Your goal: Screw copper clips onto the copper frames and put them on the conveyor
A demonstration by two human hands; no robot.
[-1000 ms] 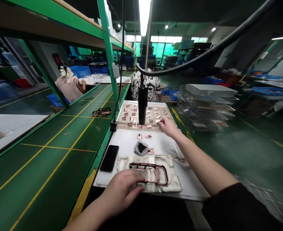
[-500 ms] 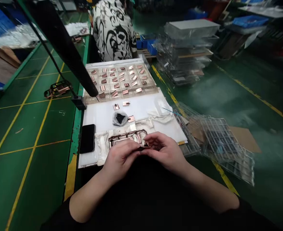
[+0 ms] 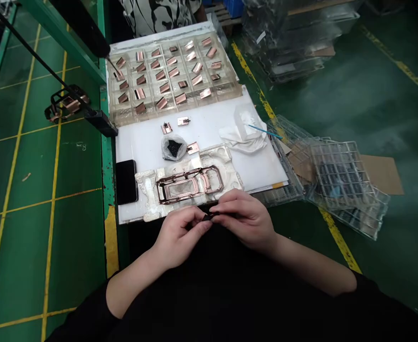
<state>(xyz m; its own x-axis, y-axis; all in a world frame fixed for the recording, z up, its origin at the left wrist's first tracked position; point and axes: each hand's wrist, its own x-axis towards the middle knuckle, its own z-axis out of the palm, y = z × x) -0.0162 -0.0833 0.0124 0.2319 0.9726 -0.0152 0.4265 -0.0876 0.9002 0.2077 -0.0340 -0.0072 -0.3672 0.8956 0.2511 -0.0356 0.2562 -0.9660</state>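
Note:
My left hand (image 3: 182, 233) pinches a small dark part (image 3: 207, 217) between thumb and forefinger. The fingertips of my right hand (image 3: 247, 219) close on the other side of the same part, whose details are mostly hidden. Just beyond my hands, a copper-coloured frame (image 3: 161, 194) lies in a white moulded holder (image 3: 148, 190). Behind the holder are a plastic bag of black bits (image 3: 174, 147) and a copper plate (image 3: 193, 148) touching it. Two more small copper pieces (image 3: 166, 128) (image 3: 183, 121) lie farther back on the white board (image 3: 141, 147).
A clear tray (image 3: 152, 105) of copper pieces covers the board's far end. A black phone (image 3: 126, 182) lies left, a white cloth (image 3: 246, 142) right. A hanging screwdriver (image 3: 88, 28) is at upper left. Wire-like clear trays (image 3: 344, 171) sit lower right. A person (image 3: 155, 16) is beyond.
The view has tilted down and the board appears higher. Both hands have drawn back from over the holder, uncovering the copper frame. The part between the fingertips shows less now.

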